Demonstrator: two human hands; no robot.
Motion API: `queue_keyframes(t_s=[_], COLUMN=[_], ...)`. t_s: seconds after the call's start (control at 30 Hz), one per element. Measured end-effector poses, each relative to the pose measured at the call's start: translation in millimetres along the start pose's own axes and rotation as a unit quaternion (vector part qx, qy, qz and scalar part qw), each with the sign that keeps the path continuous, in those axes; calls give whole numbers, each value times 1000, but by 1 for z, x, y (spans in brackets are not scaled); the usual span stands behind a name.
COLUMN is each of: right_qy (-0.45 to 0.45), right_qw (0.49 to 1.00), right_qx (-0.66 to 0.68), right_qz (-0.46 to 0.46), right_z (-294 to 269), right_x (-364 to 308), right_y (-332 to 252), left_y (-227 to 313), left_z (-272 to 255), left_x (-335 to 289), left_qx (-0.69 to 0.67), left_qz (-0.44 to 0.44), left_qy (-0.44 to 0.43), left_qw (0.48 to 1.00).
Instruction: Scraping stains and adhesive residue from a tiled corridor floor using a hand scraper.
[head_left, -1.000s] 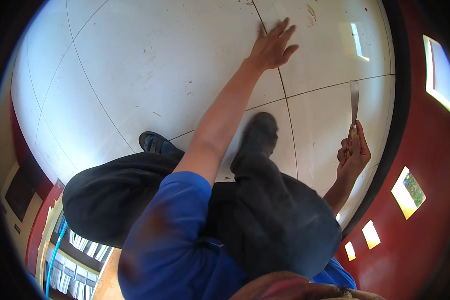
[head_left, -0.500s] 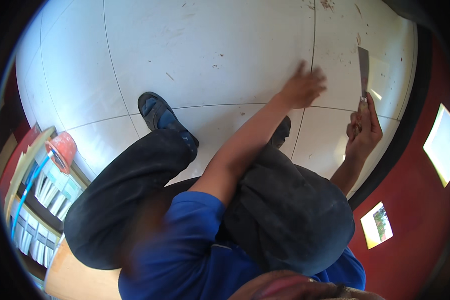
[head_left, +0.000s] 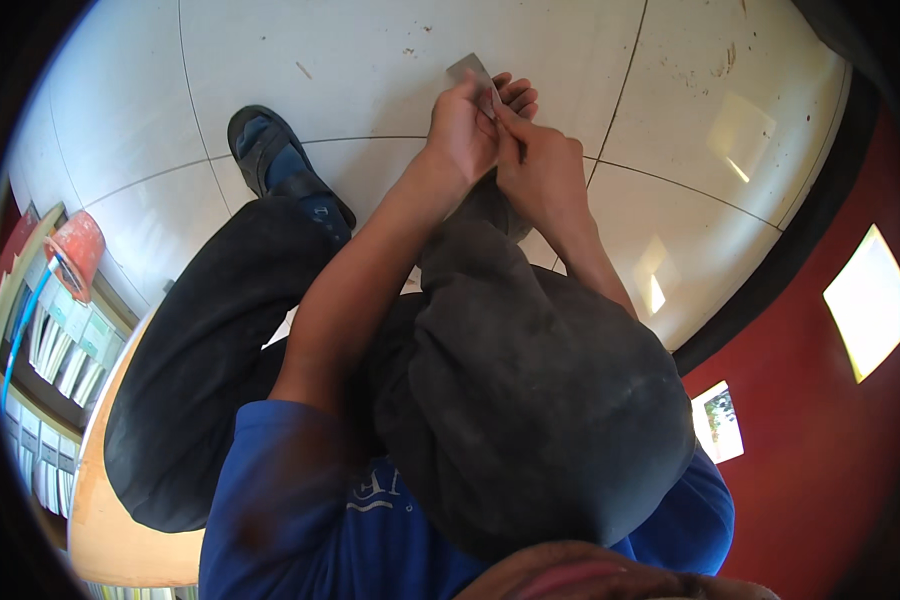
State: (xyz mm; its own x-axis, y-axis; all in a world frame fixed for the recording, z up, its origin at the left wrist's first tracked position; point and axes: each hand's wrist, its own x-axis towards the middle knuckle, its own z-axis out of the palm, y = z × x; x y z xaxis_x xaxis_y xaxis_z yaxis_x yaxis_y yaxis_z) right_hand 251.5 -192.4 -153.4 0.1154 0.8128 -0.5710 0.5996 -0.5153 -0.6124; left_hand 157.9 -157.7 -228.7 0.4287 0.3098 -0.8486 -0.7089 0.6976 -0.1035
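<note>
My right hand point(head_left: 542, 165) grips a putty knife with a flat metal blade point(head_left: 471, 68); its handle is hidden in my closed fingers. The index finger stretches along the tool. My left hand point(head_left: 462, 128) is turned palm up under the blade, with its thumb beside the metal and its fingers loosely curled and apart. The blade lies across this palm and its end sticks out past the thumb. Both hands meet low over the tiled floor point(head_left: 360, 80), in front of my bent knee.
Brown scraps point(head_left: 303, 70) lie scattered on the pale tiles. My sandalled foot point(head_left: 275, 155) rests at left. An orange-red cone-like thing point(head_left: 76, 250) with a blue tube stands by shelves of papers. A red wall point(head_left: 785, 400) with a black skirting strip bounds the right; a wooden seat point(head_left: 120, 520) is lower left.
My right hand has brought the putty knife left from beside the wall, tilting its blade leftward. My left hand has moved left and turned palm up to meet it. My view has shifted slightly.
</note>
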Motion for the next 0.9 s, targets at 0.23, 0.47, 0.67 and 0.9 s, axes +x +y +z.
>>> queue_keyframes(t_s=[0.23, 0.47, 0.67, 0.9], right_qy=[-29, -63, -57, -74], right_qw=[995, 994, 988, 991], right_qx=[-80, -86, -123, -97], right_qz=[-45, -22, -68, -56], right_z=[5, 7, 9, -2], right_x=[6, 28, 40, 39], right_y=[-21, -42, -50, -53], left_y=[-5, 15, 37, 12], left_z=[-3, 3, 10, 6], left_x=[-3, -10, -2, 2], left_qx=[11, 12, 19, 47], left_qz=[50, 61, 71, 58], left_qy=[55, 57, 55, 90], left_qw=[997, 996, 996, 993])
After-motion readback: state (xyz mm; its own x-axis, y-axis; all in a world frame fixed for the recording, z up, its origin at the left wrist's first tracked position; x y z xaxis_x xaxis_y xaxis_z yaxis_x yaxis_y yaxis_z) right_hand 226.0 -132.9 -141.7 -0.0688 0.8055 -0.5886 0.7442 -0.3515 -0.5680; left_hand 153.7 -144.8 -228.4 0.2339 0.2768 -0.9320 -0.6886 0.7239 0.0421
